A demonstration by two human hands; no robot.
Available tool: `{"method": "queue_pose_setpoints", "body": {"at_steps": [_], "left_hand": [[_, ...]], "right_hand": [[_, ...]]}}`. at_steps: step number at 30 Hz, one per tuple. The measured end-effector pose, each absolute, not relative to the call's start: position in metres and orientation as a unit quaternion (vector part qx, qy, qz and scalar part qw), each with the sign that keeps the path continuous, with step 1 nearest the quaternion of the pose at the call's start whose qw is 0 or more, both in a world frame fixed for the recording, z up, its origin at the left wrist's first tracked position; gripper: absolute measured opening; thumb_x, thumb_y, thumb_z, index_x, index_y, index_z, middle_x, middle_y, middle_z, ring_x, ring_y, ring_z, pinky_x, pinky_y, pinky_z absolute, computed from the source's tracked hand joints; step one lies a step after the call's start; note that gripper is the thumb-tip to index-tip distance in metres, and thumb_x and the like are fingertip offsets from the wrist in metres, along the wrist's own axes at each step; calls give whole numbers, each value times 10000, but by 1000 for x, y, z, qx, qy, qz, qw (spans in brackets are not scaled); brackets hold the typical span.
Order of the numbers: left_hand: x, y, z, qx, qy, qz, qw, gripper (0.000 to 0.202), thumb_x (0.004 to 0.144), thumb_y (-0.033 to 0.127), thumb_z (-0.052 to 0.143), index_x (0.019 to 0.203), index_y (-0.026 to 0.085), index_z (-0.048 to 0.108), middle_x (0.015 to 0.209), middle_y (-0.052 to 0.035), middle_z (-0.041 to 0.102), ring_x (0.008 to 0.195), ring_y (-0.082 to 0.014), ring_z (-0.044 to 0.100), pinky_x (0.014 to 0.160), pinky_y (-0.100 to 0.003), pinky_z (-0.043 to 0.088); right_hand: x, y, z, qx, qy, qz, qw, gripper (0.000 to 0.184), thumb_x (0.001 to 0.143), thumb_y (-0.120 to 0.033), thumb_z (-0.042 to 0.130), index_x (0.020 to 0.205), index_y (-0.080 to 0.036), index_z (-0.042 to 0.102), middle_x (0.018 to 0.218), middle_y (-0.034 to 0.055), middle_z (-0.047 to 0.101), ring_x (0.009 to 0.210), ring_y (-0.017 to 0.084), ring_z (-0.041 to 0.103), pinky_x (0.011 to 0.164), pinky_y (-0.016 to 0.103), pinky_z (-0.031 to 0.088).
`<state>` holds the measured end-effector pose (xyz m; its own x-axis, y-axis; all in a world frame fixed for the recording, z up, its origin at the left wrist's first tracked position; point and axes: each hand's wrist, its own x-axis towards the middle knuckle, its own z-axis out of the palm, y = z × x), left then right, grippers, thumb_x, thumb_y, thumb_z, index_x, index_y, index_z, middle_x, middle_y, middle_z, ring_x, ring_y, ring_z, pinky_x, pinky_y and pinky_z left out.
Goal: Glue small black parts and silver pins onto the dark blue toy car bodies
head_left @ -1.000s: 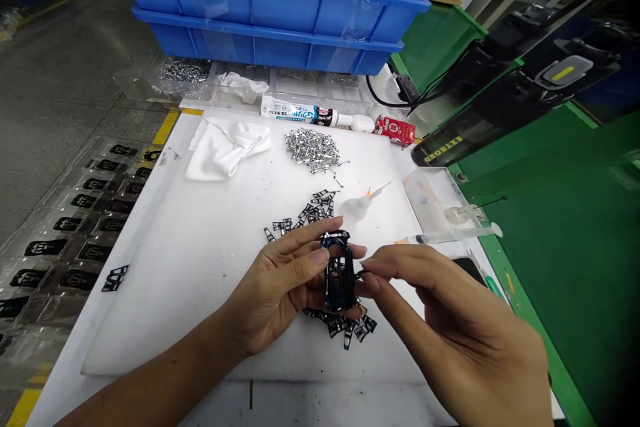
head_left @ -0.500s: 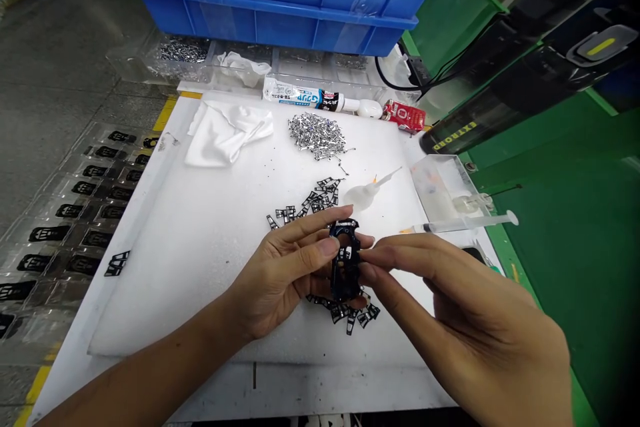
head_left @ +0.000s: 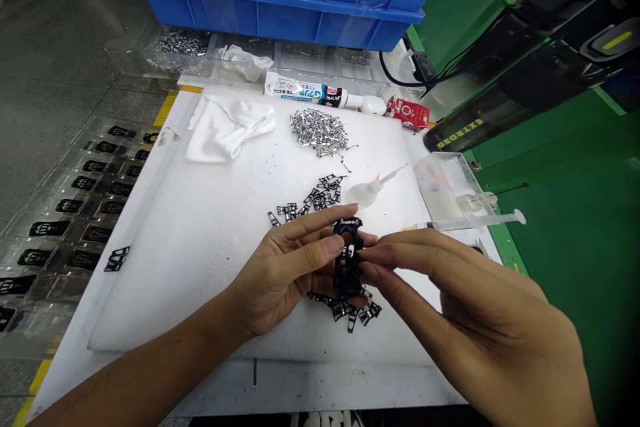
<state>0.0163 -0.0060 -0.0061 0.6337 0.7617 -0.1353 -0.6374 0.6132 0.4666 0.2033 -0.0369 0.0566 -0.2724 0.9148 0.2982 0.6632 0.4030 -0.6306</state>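
Note:
My left hand (head_left: 300, 257) grips a black plastic frame (head_left: 346, 280) with a round opening near its top, thumb in front and fingers behind. From the right, my right hand (head_left: 465, 300) has thumb and forefinger pinched at the frame's right edge. What those fingertips hold, if anything, is hidden. Small black frame pieces (head_left: 320, 197) lie scattered behind the left hand, and more black pieces (head_left: 353, 313) lie under the held frame. Farther back is a heap of small shiny metal parts (head_left: 319, 130).
A white foam pad (head_left: 190, 267) covers the table. On it are a white cloth (head_left: 225, 130) and a needle-tipped squeeze bottle (head_left: 367, 192). A syringe (head_left: 475, 221) lies at right. Behind stand a glue tube (head_left: 305, 90), a red packet (head_left: 407, 113) and blue bins (head_left: 280, 7). Trays of black parts (head_left: 75, 207) sit left.
The view has shifted slightly. The held frame is turned a little between my hands, while my right fingertips stay at its right edge.

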Motion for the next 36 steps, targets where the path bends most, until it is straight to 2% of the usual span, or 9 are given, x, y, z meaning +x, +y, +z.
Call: {"method": "queue_pose_setpoints", "body": {"at_steps": [15,36], "left_hand": [[17,-6,-6,181,180,392,884,299,967,169,682,1242,269,740,1097,-18,768,903,-167,749,773,-357,696],[17,-6,-6,188,185,388,883,294,959,184,693,1231,282,747,1113,-14,763,915,-164,737,785,-353,690]], "right_hand": [[206,-33,63,-492,-795,209,286,142,994,-164,637,1102,-225,705,1050,-27,697,912,54,657,772,112,524],[205,-32,62,-505,-792,204,277,104,979,-183,663,1051,-251,696,1015,-32,702,867,87,660,724,176,532]]}}
